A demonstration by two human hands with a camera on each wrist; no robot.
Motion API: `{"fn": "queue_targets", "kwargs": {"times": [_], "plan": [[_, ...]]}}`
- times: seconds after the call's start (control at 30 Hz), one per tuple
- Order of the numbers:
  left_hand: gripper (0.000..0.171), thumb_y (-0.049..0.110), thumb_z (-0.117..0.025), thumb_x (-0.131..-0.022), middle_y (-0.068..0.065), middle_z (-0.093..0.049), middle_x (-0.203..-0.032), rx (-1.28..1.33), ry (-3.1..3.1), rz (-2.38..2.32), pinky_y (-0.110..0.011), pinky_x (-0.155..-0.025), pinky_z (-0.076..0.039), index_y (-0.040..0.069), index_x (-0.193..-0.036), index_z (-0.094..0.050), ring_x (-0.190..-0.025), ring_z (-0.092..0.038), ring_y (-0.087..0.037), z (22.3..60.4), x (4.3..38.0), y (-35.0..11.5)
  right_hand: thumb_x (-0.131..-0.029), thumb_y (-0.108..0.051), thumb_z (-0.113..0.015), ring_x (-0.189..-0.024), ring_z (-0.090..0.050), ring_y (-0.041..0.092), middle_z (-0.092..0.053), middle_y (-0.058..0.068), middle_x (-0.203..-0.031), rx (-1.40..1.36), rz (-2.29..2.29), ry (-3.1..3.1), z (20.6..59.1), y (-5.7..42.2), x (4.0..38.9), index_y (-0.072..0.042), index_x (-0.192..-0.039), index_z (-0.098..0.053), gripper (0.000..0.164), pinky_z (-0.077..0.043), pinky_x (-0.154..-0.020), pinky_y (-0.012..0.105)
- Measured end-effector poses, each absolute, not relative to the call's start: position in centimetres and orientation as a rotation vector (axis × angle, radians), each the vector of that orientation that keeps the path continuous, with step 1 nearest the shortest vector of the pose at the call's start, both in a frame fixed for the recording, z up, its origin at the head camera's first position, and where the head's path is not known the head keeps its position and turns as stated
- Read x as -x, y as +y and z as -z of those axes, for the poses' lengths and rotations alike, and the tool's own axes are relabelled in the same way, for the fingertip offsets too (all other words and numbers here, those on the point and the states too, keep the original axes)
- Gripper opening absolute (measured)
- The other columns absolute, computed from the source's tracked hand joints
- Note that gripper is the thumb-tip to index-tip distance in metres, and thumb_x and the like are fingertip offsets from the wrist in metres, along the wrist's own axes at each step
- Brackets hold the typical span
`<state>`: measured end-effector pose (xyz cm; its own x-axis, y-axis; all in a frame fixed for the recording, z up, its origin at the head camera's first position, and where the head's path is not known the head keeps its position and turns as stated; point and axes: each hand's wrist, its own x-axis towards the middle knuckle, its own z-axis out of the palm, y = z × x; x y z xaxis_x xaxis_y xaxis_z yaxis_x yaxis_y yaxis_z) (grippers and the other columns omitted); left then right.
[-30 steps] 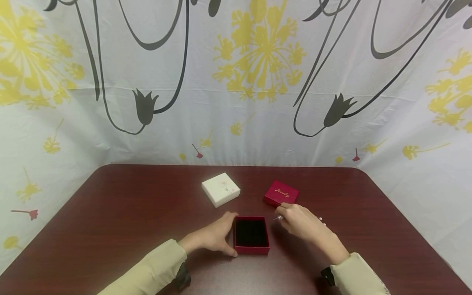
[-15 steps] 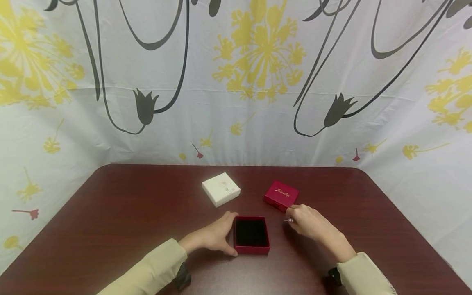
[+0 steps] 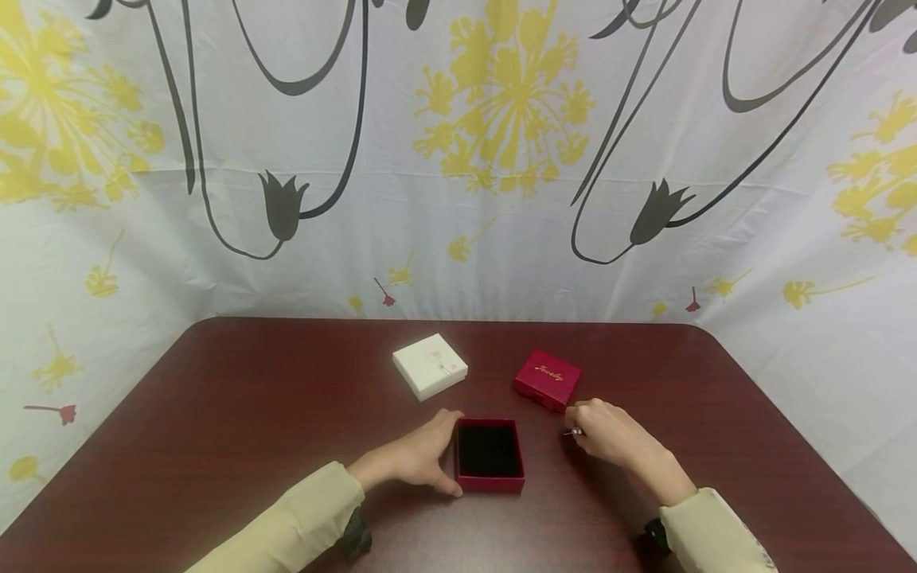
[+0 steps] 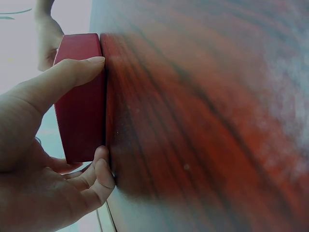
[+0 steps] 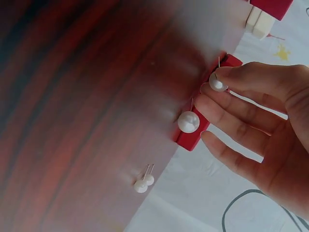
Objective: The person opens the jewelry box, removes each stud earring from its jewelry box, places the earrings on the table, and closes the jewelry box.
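My left hand (image 3: 419, 458) grips the open red jewelry box (image 3: 489, 484) from its left side. The left wrist view shows the thumb (image 4: 79, 71) along one wall and fingers curled at a corner. Black padding (image 3: 489, 450) fills the box. To the right, my right hand (image 3: 612, 434) is low over the table by the near corner of the red lid (image 3: 548, 376). It pinches a pearl stud earring (image 5: 218, 82) between thumb and fingertips. A second pearl stud (image 5: 188, 122) is right by the fingers, and two smaller pearl studs (image 5: 141, 186) lie on the table.
A white box (image 3: 430, 366) with a flower print stands behind the red box, left of the lid. The dark wood table (image 3: 251, 414) ends at a white patterned curtain (image 3: 501, 263) at the back.
My right hand has moved right, away from the red box, and no longer overlaps the lid's front as much. The left hand and the red box stay in place.
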<state>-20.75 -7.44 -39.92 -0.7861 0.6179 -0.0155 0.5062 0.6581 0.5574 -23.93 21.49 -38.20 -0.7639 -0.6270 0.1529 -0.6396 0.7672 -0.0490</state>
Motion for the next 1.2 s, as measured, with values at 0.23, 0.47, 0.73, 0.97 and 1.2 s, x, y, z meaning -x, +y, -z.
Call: {"fn": "queue_targets", "kwargs": {"times": [0.23, 0.47, 0.73, 0.97, 1.2], "plan": [[0.094, 0.023, -0.082, -0.059, -0.014, -0.038, -0.120, -0.919, 2.670, -0.812, -0.034, -0.097, -0.035, -0.009, -0.129, -0.027, -0.114, -0.041, -0.024, 39.88, 20.79, -7.44, -0.067, 0.003, -0.069, -0.052, -0.042, 0.007, -0.052, -0.003, -0.061, -1.006, -0.141, -2.855, 38.26, 21.63, 23.91, -0.008, -0.067, -0.059, 0.014, -0.037, -0.044, 0.020], [0.093, 0.022, -0.082, -0.059, -0.014, -0.039, -0.119, -0.927, 2.673, -0.809, -0.034, -0.097, -0.036, -0.008, -0.129, -0.028, -0.113, -0.042, -0.024, 39.88, 20.77, -7.45, -0.067, 0.003, -0.069, -0.052, -0.042, 0.007, -0.052, -0.003, -0.060, -0.980, -0.151, -2.891, 38.28, 21.69, 23.93, -0.008, -0.066, -0.058, 0.016, -0.037, -0.045, 0.020], [0.094, 0.023, -0.082, -0.059, -0.014, -0.039, -0.120, -0.918, 2.676, -0.807, -0.034, -0.097, -0.035, -0.009, -0.129, -0.027, -0.114, -0.041, -0.024, 39.87, 20.75, -7.45, -0.067, 0.003, -0.069, -0.053, -0.044, 0.008, -0.053, -0.001, -0.062, -0.965, -0.132, -2.905, 38.29, 21.61, 23.86, -0.007, -0.067, -0.059, 0.014, -0.039, -0.045, 0.020], [0.095, 0.022, -0.082, -0.058, -0.015, -0.039, -0.119, -0.916, 2.678, -0.801, -0.035, -0.097, -0.035, -0.009, -0.129, -0.027, -0.114, -0.041, -0.024, 39.78, 20.72, -7.41, -0.066, 0.002, -0.070, -0.056, -0.051, 0.011, -0.055, 0.002, -0.066, -0.970, -0.099, -2.873, 38.29, 21.59, 23.80, -0.006, -0.070, -0.061, 0.013, -0.044, -0.048, 0.023], [0.094, 0.023, -0.082, -0.058, -0.014, -0.039, -0.118, -0.922, 2.680, -0.799, -0.034, -0.097, -0.036, -0.009, -0.129, -0.028, -0.113, -0.042, -0.024, 39.73, 20.72, -7.40, -0.065, -0.001, -0.072, -0.055, -0.048, 0.011, -0.053, 0.001, -0.066, -0.972, -0.091, -2.857, 38.17, 21.59, 23.71, -0.007, -0.070, -0.061, 0.013, -0.042, -0.047, 0.023]]}}
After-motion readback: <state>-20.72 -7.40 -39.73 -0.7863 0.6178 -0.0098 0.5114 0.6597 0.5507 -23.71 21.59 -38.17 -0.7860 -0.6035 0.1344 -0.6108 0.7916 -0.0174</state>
